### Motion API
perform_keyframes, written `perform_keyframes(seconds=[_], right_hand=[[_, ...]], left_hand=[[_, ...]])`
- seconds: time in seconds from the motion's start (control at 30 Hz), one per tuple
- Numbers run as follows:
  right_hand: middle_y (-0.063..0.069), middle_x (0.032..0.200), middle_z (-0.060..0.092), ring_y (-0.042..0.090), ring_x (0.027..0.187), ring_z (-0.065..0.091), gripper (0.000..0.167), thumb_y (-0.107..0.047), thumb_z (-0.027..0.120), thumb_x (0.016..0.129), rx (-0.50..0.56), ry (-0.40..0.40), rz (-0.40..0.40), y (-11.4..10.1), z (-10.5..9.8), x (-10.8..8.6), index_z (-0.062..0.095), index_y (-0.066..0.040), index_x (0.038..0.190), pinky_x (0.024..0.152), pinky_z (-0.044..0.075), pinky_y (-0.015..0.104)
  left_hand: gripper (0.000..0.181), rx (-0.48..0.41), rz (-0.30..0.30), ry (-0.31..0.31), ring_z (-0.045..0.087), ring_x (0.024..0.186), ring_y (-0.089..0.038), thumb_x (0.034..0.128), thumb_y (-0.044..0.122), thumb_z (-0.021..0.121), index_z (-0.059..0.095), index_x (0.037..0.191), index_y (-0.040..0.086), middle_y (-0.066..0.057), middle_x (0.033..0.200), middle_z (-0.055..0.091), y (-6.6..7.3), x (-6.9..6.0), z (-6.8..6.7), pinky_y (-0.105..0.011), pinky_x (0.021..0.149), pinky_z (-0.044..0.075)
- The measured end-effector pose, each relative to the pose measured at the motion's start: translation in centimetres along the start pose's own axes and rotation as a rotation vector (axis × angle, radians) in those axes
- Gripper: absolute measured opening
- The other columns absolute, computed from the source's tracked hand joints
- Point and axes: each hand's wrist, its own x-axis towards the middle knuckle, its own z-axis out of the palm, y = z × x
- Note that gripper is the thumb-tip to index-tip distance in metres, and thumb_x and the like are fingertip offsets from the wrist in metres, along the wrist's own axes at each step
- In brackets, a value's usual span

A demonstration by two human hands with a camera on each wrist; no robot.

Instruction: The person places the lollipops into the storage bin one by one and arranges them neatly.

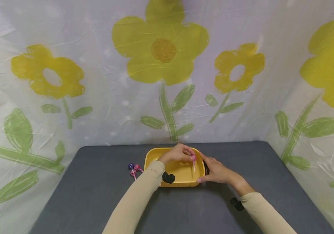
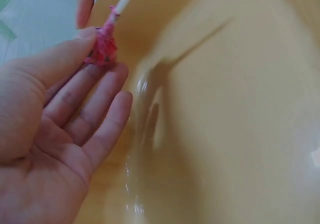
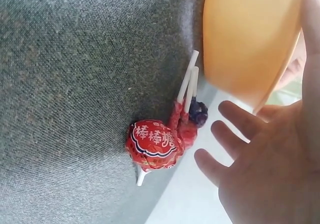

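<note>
My left hand (image 1: 178,153) is over a yellow rectangular box (image 1: 169,184). Its thumb and index finger pinch the pink-wrapped head of a lollipop (image 1: 193,158), whose white stick hangs downward inside the box. The left wrist view shows the same lollipop (image 2: 104,46) close up, with the other fingers loosely extended. At the box's right end, my right hand (image 1: 218,170) touches the wall and rim with spread, fairly straight fingers. Beside that end, the right wrist view shows a red-wrapped lollipop (image 3: 154,145) and a dark purple one (image 3: 198,114) among several on the grey cloth.
Left of the box lie more lollipops, one purple (image 1: 130,166) and others pink (image 1: 133,173). The grey table (image 1: 105,198) meets a flower-printed curtain (image 1: 105,97) at the back. Black wrist devices (image 1: 168,177) sit on both sleeves.
</note>
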Motion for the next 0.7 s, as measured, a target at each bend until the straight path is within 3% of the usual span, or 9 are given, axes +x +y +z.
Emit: perform_keyframes(seconds=[0.23, 0.4, 0.53, 0.7], right_hand=[[0.024, 0.158, 0.033, 0.044, 0.142, 0.036, 0.117, -0.056, 0.077, 0.079, -0.002, -0.015, 0.024, 0.0, 0.0, 0.0, 0.009, -0.006, 0.16, 0.109, 0.034, 0.065], [0.024, 0.157, 0.035, 0.044, 0.141, 0.037, 0.117, -0.057, 0.078, 0.077, -0.002, 0.005, 0.002, -0.2, -0.2, 0.1, 0.012, -0.005, 0.159, 0.109, 0.033, 0.066], [0.024, 0.157, 0.035, 0.044, 0.141, 0.037, 0.118, -0.059, 0.077, 0.077, 0.0, -0.007, -0.009, 0.0, 0.0, 0.1, 0.012, -0.005, 0.159, 0.11, 0.033, 0.065], [0.024, 0.155, 0.037, 0.044, 0.141, 0.038, 0.118, -0.059, 0.076, 0.077, -0.001, -0.006, -0.002, 0.1, 0.1, 0.1, 0.011, -0.006, 0.16, 0.11, 0.035, 0.063]], left_hand=[[0.025, 0.019, -0.011, -0.02, 0.073, 0.091, -0.017, 0.0897, 0.015, 0.073, 0.072, 0.112, 0.003, -0.015, 0.11, 0.075, -0.1, 0.1, 0.4, -0.03, 0.079, 0.06], [0.024, 0.118, 0.01, -0.033, 0.072, 0.093, -0.015, 0.0876, 0.012, 0.075, 0.074, 0.109, 0.002, -0.015, 0.108, 0.076, 0.1, 0.4, 0.5, -0.02, 0.075, 0.056], [0.021, 0.189, 0.001, -0.062, 0.07, 0.082, -0.008, 0.0853, 0.01, 0.077, 0.075, 0.104, 0.002, -0.013, 0.102, 0.077, 0.1, 0.6, 0.9, -0.017, 0.069, 0.053], [0.02, 0.19, 0.005, -0.076, 0.064, 0.069, -0.004, 0.0837, 0.009, 0.078, 0.075, 0.101, 0.0, -0.015, 0.096, 0.077, 0.1, 1.0, 1.3, -0.018, 0.063, 0.053]])
